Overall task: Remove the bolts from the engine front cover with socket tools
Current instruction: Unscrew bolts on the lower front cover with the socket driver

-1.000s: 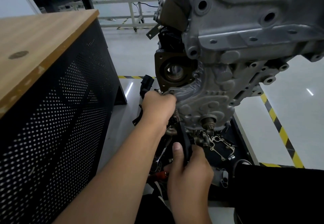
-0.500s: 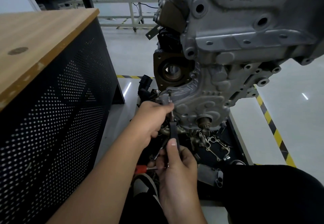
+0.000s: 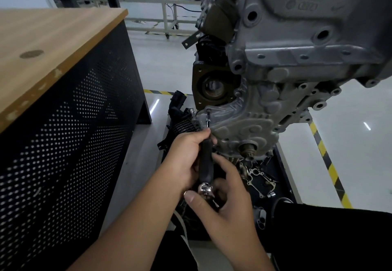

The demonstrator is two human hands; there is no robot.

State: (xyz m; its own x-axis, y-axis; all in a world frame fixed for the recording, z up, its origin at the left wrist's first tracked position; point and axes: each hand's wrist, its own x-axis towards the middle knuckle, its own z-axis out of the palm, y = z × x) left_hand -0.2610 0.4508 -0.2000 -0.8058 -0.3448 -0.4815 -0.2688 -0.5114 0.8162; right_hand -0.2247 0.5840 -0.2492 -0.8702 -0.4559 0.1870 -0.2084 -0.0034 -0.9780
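A black-handled socket tool [image 3: 205, 160] is held straight up and down in front of the engine front cover [image 3: 244, 122]. Its thin metal shaft points up and away to a small bolt [image 3: 208, 111] at the top left edge of the cover, just above the hands. The tip seems to be touching the bolt head, but it is too small for that to be told for sure. The left hand [image 3: 186, 156] is wrapped around the upper part of the black handle and is the nearer one to the bolt. The right hand [image 3: 229, 194] is lower down, and its fingers and thumb are curled around the shiny round end [image 3: 204, 189] at the bottom of the tool. For the next move, the long line of the tool most likely has to be kept in line with the bolt, so that it can be turned out without a slip. A rusty round opening [image 3: 213, 87] is seen just above the bolt, and a short shaft stub [image 3: 247, 148] sticks out of the cover to the right of the hands. Loose metal parts and a gasket [image 3: 259, 178] lie in a dark tray [image 3: 284, 177] under the engine. A wood-topped counter [image 3: 53, 43] with a black dotted side stands well apart on the left. A yellow and black stripe [image 3: 328, 162] is marked on the floor to the right. Little stands between the hands and the bolt.
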